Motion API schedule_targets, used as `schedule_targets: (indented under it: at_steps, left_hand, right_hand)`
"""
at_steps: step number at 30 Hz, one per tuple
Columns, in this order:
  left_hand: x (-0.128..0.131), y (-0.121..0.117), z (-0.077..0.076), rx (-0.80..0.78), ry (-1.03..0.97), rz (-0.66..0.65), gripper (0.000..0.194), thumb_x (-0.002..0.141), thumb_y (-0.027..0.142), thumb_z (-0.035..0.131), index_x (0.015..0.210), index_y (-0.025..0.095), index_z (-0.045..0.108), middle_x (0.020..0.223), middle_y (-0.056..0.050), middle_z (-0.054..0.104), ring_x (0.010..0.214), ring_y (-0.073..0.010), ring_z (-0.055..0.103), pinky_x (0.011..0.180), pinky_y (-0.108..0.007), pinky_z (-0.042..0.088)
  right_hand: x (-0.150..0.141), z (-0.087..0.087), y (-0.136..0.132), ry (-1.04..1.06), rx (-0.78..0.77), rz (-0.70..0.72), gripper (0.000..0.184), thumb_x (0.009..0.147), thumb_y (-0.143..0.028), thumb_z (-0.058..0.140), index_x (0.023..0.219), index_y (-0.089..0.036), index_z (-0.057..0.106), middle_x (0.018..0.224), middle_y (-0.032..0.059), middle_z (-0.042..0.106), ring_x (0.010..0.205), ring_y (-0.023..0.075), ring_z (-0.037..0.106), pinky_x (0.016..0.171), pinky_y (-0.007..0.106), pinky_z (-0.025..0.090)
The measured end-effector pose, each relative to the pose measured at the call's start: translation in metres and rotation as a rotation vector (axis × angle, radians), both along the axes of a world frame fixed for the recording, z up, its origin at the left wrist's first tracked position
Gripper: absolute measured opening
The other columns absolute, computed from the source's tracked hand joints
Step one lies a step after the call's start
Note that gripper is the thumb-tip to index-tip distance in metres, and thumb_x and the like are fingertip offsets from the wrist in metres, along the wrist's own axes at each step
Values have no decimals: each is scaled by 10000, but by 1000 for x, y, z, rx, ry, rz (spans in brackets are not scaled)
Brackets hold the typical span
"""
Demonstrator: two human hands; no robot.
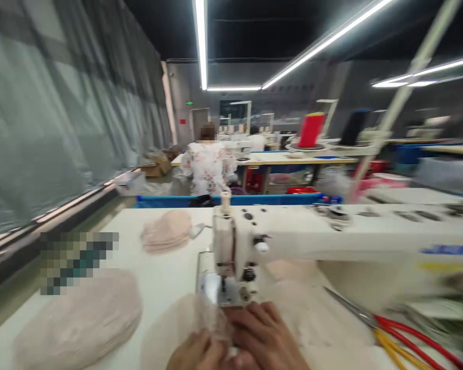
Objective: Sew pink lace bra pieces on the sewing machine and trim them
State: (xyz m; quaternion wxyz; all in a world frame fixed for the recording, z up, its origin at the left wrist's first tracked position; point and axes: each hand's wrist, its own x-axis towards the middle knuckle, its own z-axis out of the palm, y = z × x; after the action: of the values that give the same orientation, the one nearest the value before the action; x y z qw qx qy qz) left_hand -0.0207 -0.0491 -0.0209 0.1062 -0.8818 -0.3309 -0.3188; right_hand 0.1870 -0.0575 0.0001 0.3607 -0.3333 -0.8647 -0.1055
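Note:
A white sewing machine (278, 236) stands on the pale table (165, 277), its needle head just above my hands. My left hand (198, 353) and my right hand (264, 336) rest close together at the bottom centre, fingers pressed down on a pale pink sheer fabric piece (212, 318) under the presser foot. Both hands look closed on the fabric, though the picture is blurred. A stack of pale pink fabric cups (81, 321) lies to my left, and a smaller pile (165, 232) sits farther back.
Scissors with red and yellow handles (393, 331) lie at the right. A person in a floral top (208, 167) stands beyond the blue table edge (254, 199). A red thread cone (311, 129) and other workbenches fill the back. Grey curtains hang along the left.

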Motion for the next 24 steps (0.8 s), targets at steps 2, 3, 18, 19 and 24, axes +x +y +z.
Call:
schedule_targets:
  at_steps: [2, 3, 18, 19, 24]
  left_hand:
    - [-1, 2, 16, -29, 103, -161, 112, 929, 286, 514, 862, 223, 577, 764, 22, 652, 682, -133, 626, 634, -254, 462]
    - [-4, 6, 25, -62, 163, -171, 103, 926, 297, 529, 916, 205, 573, 847, 7, 664, 743, -142, 626, 695, -274, 461]
    - [-15, 43, 33, -52, 273, -56, 217, 859, 291, 627, 1004, 159, 534, 1030, -53, 637, 840, -187, 566, 725, -328, 418]
    - [-15, 44, 33, -51, 262, -57, 212, 865, 299, 620, 999, 158, 535, 1025, -55, 637, 842, -189, 565, 727, -330, 418]
    - [-17, 47, 30, -71, 257, -58, 259, 861, 352, 638, 1000, 154, 546, 1032, -61, 640, 876, -202, 564, 759, -341, 419]
  right_hand:
    - [6, 1, 3, 17, -106, -7, 423, 1034, -402, 309, 850, -232, 649, 964, 7, 718, 841, 182, 597, 742, 342, 357]
    - [8, -1, 6, 73, -119, -38, 414, 1030, -385, 323, 843, -238, 661, 943, 14, 718, 843, 191, 592, 752, 349, 354]
    - [26, -27, 37, -288, 132, -102, 373, 961, -450, 454, 1209, -232, 630, 1126, 15, 722, 837, 192, 672, 708, 344, 426]
    - [26, -28, 39, -295, 149, -105, 391, 965, -463, 439, 1221, -233, 624, 1131, 16, 721, 840, 194, 673, 708, 347, 428]
    - [22, -20, 42, -335, 188, -110, 397, 990, -437, 390, 1185, -203, 645, 1071, 13, 743, 808, 188, 682, 688, 363, 431]
